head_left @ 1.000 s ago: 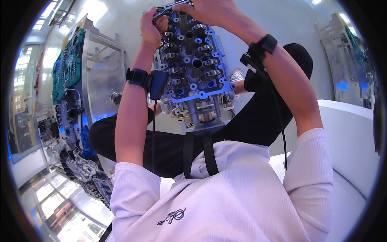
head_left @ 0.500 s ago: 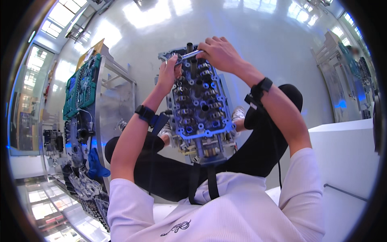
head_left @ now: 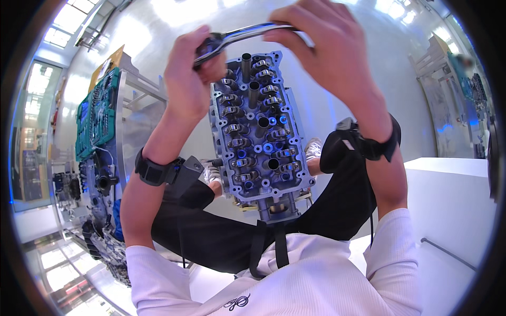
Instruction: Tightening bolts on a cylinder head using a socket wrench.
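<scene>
Lifted above the far end of an engine cylinder head (head_left: 257, 136) is a long, slightly bent metal tool (head_left: 247, 33), silver along its bar and dark at its left end; its exact kind is unclear. My left hand (head_left: 185, 73) is closed round the dark end, and my right hand (head_left: 329, 50) grips the other end between thumb and fingers. Both hands are apart from the head and a little blurred. Rows of rocker arms (head_left: 232, 111) line the head, with round dark tubes (head_left: 253, 92) along its middle. The head rests between my knees.
On a metal bench (head_left: 122, 100) at my left lie a green tool case (head_left: 97, 116) and several engine parts (head_left: 103, 181), with a blue cloth (head_left: 117, 217) beside them. Another bench (head_left: 429, 66) stands far right. A white box-like surface (head_left: 443, 184) is at my right.
Both hands have raised the tool from the far end of the cylinder head, up and nearer to me. More of the head's far end is now exposed.
</scene>
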Demonstrator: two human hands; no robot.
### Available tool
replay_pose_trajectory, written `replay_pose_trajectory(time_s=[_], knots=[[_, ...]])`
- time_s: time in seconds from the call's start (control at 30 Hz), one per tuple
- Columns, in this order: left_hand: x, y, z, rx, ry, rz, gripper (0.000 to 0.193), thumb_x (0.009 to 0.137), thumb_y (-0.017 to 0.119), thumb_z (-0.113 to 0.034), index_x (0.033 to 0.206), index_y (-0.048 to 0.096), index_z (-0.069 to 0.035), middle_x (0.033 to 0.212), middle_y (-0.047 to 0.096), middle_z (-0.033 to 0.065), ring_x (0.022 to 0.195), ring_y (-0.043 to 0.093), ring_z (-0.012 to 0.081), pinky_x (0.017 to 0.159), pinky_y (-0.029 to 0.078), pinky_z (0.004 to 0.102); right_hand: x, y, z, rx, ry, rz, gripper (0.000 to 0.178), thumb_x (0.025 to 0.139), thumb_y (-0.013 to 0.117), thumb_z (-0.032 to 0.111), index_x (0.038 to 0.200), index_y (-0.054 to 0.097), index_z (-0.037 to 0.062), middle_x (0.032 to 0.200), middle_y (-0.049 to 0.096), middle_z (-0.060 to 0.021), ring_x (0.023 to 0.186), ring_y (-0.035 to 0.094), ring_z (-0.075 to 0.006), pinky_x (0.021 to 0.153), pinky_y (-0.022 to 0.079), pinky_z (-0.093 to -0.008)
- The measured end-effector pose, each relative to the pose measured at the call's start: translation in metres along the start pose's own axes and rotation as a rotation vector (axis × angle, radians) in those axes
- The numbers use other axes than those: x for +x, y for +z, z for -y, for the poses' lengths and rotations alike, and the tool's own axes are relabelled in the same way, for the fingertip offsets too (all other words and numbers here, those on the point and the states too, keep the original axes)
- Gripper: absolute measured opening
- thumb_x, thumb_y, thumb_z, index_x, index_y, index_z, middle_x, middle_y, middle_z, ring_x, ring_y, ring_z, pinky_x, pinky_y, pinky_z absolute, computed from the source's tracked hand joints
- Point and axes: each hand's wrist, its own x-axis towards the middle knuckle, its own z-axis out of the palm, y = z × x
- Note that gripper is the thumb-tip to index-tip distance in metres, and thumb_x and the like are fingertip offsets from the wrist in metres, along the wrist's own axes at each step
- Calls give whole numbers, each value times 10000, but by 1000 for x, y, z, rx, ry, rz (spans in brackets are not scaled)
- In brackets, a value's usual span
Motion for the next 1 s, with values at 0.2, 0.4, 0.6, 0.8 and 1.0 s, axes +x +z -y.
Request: replay_pose_trajectory(time_s=[0.2,0.4,0.6,0.8,1.0], knots=[[4,17,56,-132,-256,234,454,959,339,-327,551,295,-134,464,241,-32,444,214,114,477,209,294,-51,-26,1,-127,146,118,226,760,718,357,810,662,144,688,573,21,663,573,-172,623,440,-329],[14,8,90,-77,-294,367,417,954,349,-295,582,365,-108,486,287,-27,470,258,107,490,222,283,-74,-26,13,-112,346,212,218,753,732,346,807,684,140,690,585,22,652,578,-174,573,451,-320],[20,8,98,-36,-290,459,395,947,354,-285,614,407,-79,517,309,-32,488,276,96,497,230,274,-78,-33,19,-145,400,249,211,753,733,332,803,685,133,683,583,15,649,578,-174,565,450,-317],[18,14,103,-65,-272,506,429,961,369,-329,613,418,-82,513,308,-36,481,277,85,498,236,264,-71,-50,36,-152,468,325,201,777,719,302,831,666,116,664,562,-11,640,581,-196,539,440,-334],[17,21,106,-106,-361,464,449,973,403,-370,638,470,-78,532,360,-45,485,320,67,481,264,260,-76,-53,65,-104,583,488,172,850,658,229,941,620,87,635,559,-67,528,578,-264,472,427,-363]])
